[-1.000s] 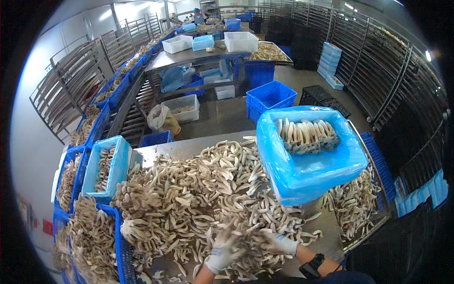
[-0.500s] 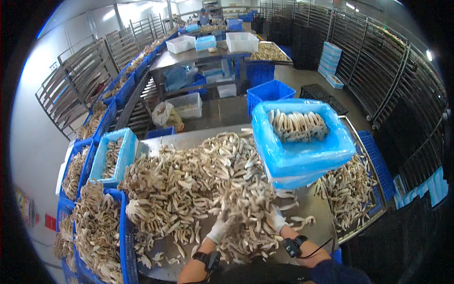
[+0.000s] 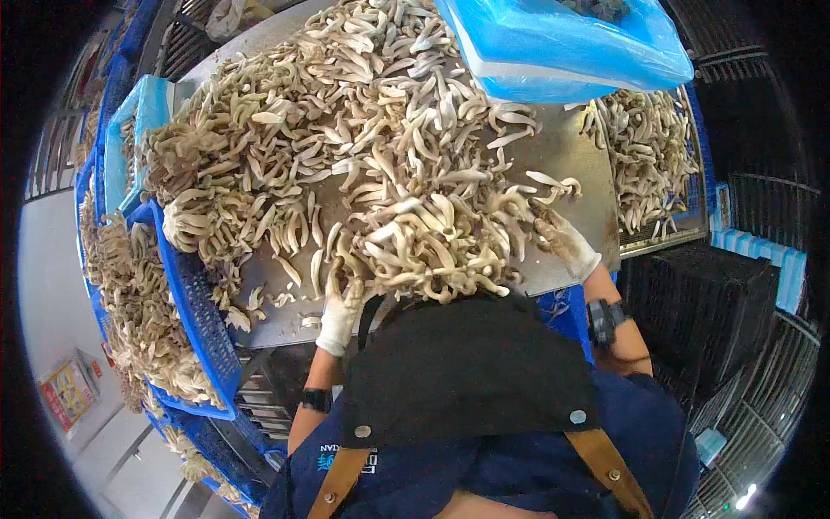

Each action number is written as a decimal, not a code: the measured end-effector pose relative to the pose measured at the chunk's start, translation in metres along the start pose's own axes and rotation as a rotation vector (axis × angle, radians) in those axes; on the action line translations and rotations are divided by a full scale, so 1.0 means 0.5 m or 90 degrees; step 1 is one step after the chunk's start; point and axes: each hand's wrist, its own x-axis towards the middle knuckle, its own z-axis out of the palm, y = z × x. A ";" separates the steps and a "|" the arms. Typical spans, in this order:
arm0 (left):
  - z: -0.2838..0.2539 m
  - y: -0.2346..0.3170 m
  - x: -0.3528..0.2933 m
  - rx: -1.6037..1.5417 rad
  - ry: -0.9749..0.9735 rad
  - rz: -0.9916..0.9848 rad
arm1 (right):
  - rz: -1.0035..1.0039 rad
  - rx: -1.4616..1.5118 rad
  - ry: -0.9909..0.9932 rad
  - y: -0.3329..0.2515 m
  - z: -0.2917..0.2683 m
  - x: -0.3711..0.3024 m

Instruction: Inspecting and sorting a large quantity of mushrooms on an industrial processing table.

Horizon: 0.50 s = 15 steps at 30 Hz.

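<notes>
A large heap of pale, finger-shaped mushrooms (image 3: 432, 238) lies on the metal table (image 3: 566, 160), its near end close against my dark apron. My left hand (image 3: 343, 307), in a white glove, rests at the left side of this near end, fingers stretched out and touching the mushrooms. On the right side, my gloved right hand (image 3: 564, 242) lies with its fingers extended toward the heap, the glove stained brown at the fingers. Neither hand is closed round a mushroom. A few loose mushrooms (image 3: 553, 183) lie just beyond my right hand.
A blue-lined box (image 3: 562, 52) stands at the far right of the table. Further right is a mesh tray of mushrooms (image 3: 644, 160). Blue crates (image 3: 203, 311) filled with mushroom clusters line the left side, beside a smaller blue-lined box (image 3: 147, 108). Dark racks (image 3: 743, 104) stand at right.
The view has tipped down toward my body. My hands have moved apart and closer to me, and the near mushrooms now lie gathered at the table's front edge.
</notes>
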 end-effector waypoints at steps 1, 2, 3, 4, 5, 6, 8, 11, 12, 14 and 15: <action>0.007 -0.006 0.003 0.005 0.012 -0.001 | -0.009 0.011 -0.016 0.015 0.013 -0.002; -0.014 -0.073 0.019 -0.093 -0.119 0.092 | -0.022 0.022 -0.042 0.024 0.032 0.007; 0.024 -0.036 0.024 -0.088 -0.123 0.089 | -0.031 0.034 -0.055 0.039 0.049 0.008; 0.083 0.000 0.039 -0.110 -0.118 -0.002 | 0.039 0.130 -0.009 0.052 0.079 0.021; 0.133 0.034 0.050 -0.130 -0.107 -0.087 | 0.107 0.225 0.029 0.057 0.121 0.042; 0.155 0.002 0.071 -0.108 -0.117 -0.084 | 0.027 0.116 0.003 0.067 0.166 0.048; 0.203 0.002 0.095 -0.086 -0.139 -0.126 | -0.128 -0.124 -0.050 0.105 0.179 0.055; 0.282 0.077 0.091 -0.123 -0.173 -0.063 | -0.212 -0.304 0.041 0.095 0.173 0.044; 0.308 0.103 0.092 -0.171 -0.199 -0.055 | -0.176 -0.073 0.018 0.088 0.174 0.035; 0.350 0.165 0.095 -0.093 -0.255 -0.077 | -0.156 0.231 -0.010 0.054 0.164 0.008; 0.374 0.197 0.099 -0.044 -0.288 -0.101 | -0.166 0.236 -0.005 0.041 0.140 -0.003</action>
